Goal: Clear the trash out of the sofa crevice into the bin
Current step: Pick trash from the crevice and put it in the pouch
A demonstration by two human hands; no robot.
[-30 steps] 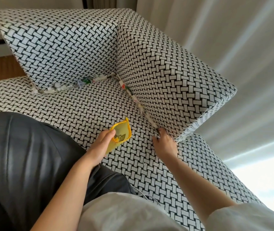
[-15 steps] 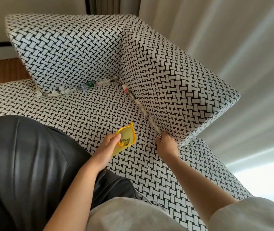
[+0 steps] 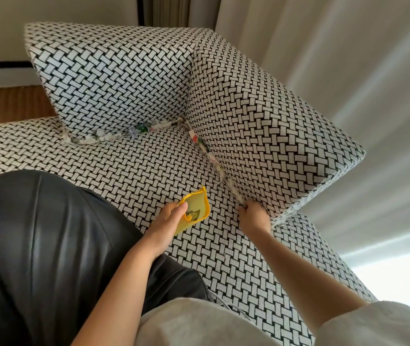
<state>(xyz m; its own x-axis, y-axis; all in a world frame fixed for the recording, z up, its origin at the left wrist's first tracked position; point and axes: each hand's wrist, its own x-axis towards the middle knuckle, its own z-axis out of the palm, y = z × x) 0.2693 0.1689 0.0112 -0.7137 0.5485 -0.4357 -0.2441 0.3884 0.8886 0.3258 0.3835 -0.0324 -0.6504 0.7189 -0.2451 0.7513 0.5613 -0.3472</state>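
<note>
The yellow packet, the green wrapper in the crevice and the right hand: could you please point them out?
yellow packet (image 3: 197, 204), head view, its flat face.
green wrapper (image 3: 142, 126), head view, its crumpled middle.
right hand (image 3: 254, 218), head view, back of the hand.

On the woven-patterned sofa (image 3: 124, 71), the left hand (image 3: 166, 226) holds a small yellow bin (image 3: 197, 203) — the right hand (image 3: 254, 218) curls its fingers into the crevice (image 3: 232, 187), lined with trash (image 3: 199, 142).

A single wide-angle camera sits on the person's head, looking forward and down into the corner of a woven-pattern sofa (image 3: 261, 121). The view is near, with the person's lap (image 3: 37, 245) filling the lower left, and tilted, so the curtain (image 3: 348, 58) slants across the right.
</note>
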